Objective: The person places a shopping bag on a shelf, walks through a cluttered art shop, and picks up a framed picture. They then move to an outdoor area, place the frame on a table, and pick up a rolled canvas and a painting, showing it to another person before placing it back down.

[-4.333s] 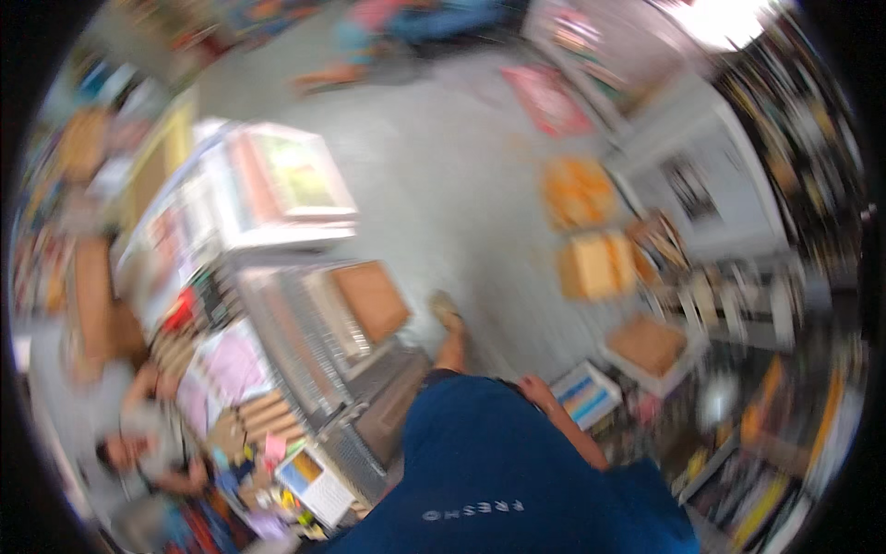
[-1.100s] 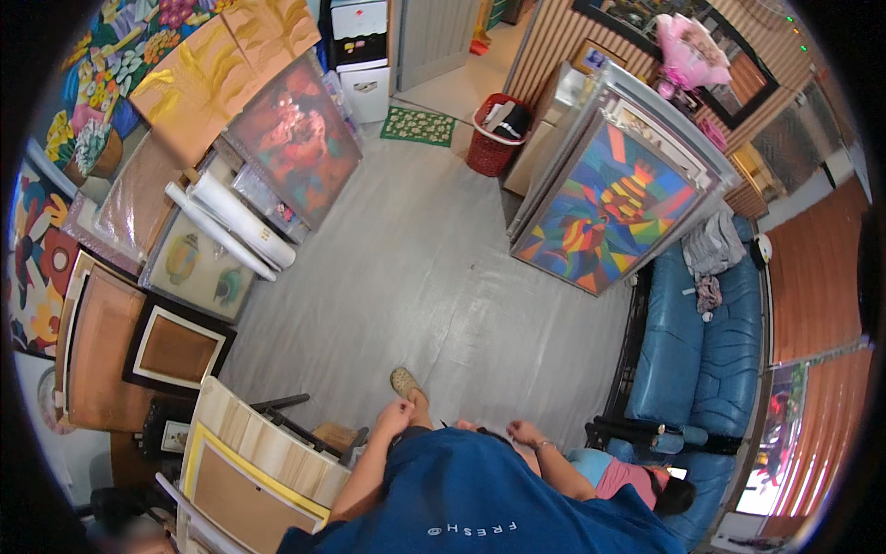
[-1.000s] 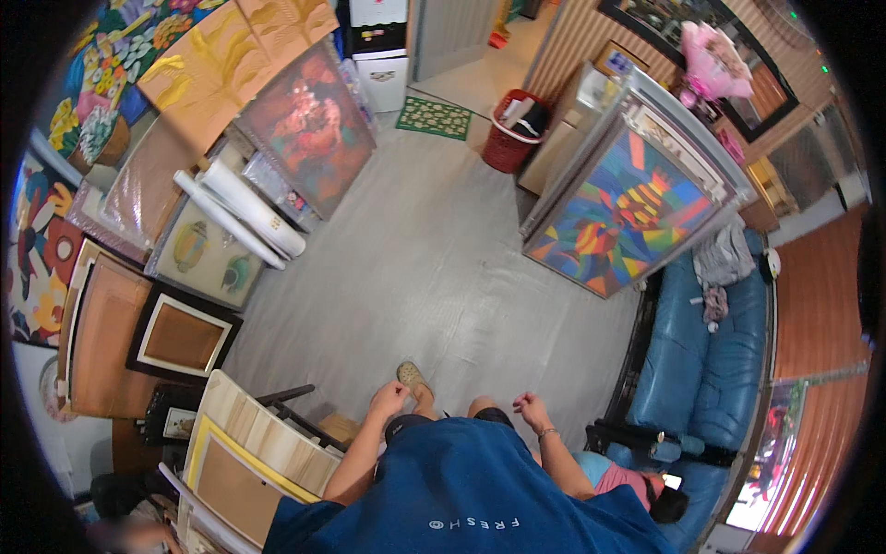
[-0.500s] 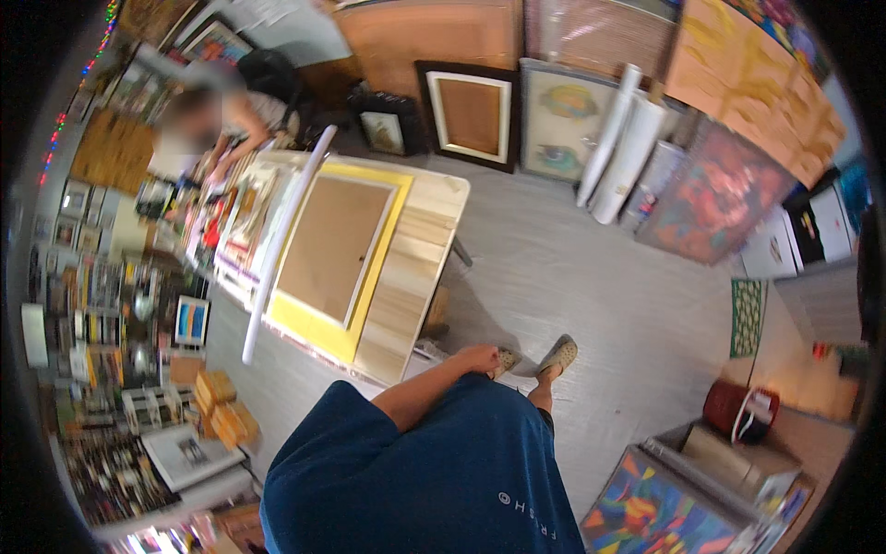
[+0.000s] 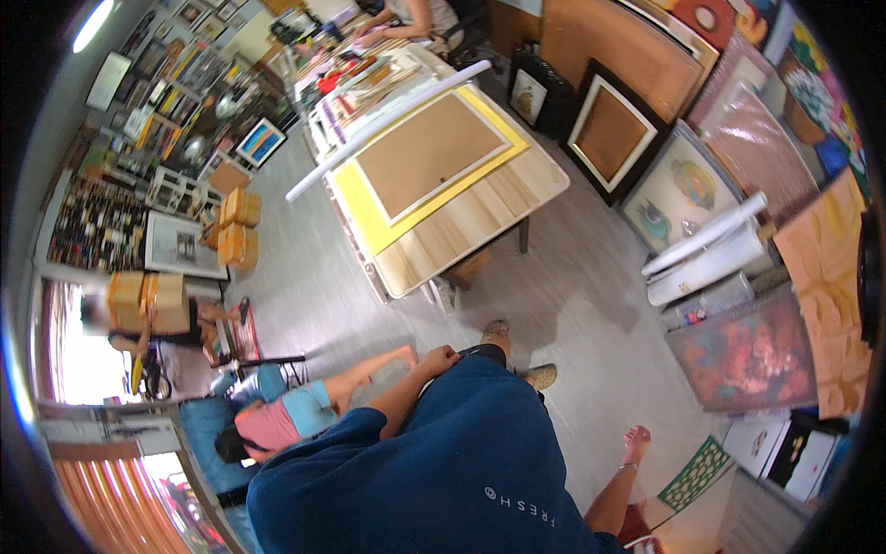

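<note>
I read left hand [image 5: 439, 360] curled, can't tell if empty, right hand [image 5: 637, 443] half-uncurled, holding nothing; brown panel [image 5: 431, 159] looks stiff, light, best gripped by opposite edges.

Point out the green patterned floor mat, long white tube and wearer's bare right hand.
Green patterned floor mat [image 5: 695, 475], head view: centre.
Long white tube [image 5: 389, 130], head view: mid-length.
Bare right hand [image 5: 637, 444], head view: middle.

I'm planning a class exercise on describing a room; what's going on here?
The wearer stands near a table, left hand by their shorts, right hand out to the side; no object shows in either. On the table, a brown panel lies on a yellow sheet, with a white tube alongside. At left, one person holds a cardboard load; another is on a blue sofa.
</note>
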Motion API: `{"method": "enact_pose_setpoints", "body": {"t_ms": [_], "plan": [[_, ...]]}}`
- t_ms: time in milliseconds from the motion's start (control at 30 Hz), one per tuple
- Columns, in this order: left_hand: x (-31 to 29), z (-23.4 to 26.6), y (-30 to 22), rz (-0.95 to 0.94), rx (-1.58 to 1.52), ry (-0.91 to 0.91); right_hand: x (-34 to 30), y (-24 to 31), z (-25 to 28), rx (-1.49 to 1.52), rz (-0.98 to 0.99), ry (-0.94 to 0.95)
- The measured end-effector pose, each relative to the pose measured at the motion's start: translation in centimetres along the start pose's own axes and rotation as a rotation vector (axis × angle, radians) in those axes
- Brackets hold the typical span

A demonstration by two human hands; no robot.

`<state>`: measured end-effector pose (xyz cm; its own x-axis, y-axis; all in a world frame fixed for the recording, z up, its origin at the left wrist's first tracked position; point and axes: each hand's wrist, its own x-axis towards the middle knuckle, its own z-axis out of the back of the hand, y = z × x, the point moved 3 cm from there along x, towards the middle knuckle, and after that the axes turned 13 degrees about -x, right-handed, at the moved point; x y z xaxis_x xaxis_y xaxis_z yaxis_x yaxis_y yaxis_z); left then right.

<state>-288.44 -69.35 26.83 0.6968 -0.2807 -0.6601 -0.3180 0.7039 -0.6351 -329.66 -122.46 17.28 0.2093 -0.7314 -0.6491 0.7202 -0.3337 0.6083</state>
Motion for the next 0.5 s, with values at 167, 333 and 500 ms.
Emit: {"method": "enact_pose_setpoints", "body": {"t_ms": [167,333,500], "plan": [[-3.3,-0.1,-0.4,-0.023,-0.211,-0.396,2.0,15.4,-3.3,-0.177,0.187,0.104],[-2.1,3.0,-4.5,-0.063,-0.412,-0.667,-0.6,25.0,-16.3,-0.380,0.363,0.346],[3.7,8.7,-9.8,-0.203,-0.379,-0.927,-1.8,27.5,-26.6,-0.469,0.577,0.500]]}}
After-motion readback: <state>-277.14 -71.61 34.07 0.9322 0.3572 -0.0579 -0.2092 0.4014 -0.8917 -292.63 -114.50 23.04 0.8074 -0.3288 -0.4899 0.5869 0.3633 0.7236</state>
